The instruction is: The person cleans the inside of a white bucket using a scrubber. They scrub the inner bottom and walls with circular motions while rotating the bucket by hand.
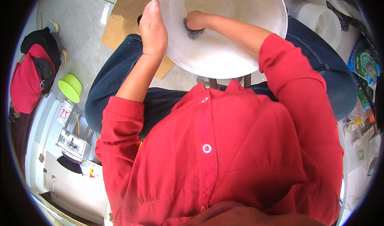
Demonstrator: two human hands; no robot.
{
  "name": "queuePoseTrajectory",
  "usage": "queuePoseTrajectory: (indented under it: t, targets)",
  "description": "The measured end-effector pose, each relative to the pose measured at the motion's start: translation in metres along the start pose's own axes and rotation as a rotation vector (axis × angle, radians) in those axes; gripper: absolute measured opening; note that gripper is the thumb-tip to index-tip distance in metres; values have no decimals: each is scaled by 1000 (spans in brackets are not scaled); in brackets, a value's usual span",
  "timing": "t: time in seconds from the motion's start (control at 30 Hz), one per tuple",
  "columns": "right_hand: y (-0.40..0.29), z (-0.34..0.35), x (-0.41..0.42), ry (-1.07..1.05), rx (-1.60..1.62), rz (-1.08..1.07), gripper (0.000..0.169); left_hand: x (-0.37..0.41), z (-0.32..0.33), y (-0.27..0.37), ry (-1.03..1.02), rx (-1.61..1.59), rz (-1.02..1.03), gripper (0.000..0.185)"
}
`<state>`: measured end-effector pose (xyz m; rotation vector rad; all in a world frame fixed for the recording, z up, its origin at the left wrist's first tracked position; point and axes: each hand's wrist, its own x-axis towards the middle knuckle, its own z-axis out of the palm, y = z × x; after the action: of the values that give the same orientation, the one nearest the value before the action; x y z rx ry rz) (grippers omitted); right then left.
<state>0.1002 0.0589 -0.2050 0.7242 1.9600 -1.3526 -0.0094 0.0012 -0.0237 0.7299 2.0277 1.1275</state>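
A large round metal basin [228, 52] stands between my knees, tilted so that its inside faces me. My left hand [153, 28] grips its rim on the left, with the thumb along the edge and the fingers hidden behind the wall. Inside the basin, my right hand [196, 20] is closed around a dark grey scouring pad of steel wool [195, 33]. The pad rests against the inner surface, left of the middle, and is partly covered by my fingers.
A flattened cardboard sheet [120, 25] lies on the floor behind the basin. White plastic tubs [330, 25] stand at the right, near coloured plastic bags [364, 59]. At the left are a person in red [33, 76], a lime-green basin [70, 87] and a metal appliance [73, 145].
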Motion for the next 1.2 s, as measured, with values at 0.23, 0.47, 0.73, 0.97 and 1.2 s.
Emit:
queuePoseTrajectory:
  t: [0.23, 0.47, 0.73, 0.97, 1.2]
  targets:
    - [-83, -49, -126, 33, 361, -193, 47, -4, -4, 6, 23, -56, -96, 53]
    - [-17, -3, -32, 46, 158, 21, 34, 3, 1, 6, -5, -54, -71, 53]
    - [-101, -29, -146, 304, 301, -395, 32, -3, -6, 2, -6, -82, -141, 58]
    - [-18, 3, -18, -194, -367, -71, 37, -7, 2, 2, 2, -60, -134, 58]
    - [-82, -36, -126, -25, -40, -349, 35, -1, -4, -1, 10, -93, -119, 54]
